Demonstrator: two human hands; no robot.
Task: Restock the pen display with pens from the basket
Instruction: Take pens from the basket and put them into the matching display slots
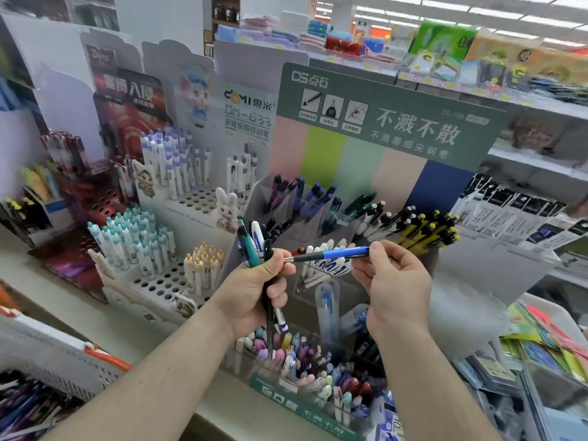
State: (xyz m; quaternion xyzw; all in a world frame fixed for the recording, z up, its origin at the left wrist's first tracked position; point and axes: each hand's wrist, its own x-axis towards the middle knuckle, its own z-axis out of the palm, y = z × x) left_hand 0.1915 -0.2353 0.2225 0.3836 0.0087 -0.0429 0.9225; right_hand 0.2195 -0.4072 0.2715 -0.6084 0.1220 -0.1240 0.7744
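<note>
My left hand (pixel 257 291) grips a bundle of several pens (pixel 254 246), teal, white and black, upright in front of the pen display (pixel 375 132). My right hand (pixel 397 281) pinches the rear end of a blue pen (pixel 334 254), which lies level with its metal tip almost touching my left hand's fingers. Behind it, the display's clear compartments (pixel 313 218) hold purple, blue, green, white and yellow pens. The grey basket (pixel 60 361) with loose pens sits at the lower left.
White holed racks (pixel 159 281) with teal, purple and orange capped pens stand to the left. A lower box (pixel 318 386) crammed with pastel pens sits under my hands. Packaged stationery (pixel 547 345) lies to the right, shelves of goods behind.
</note>
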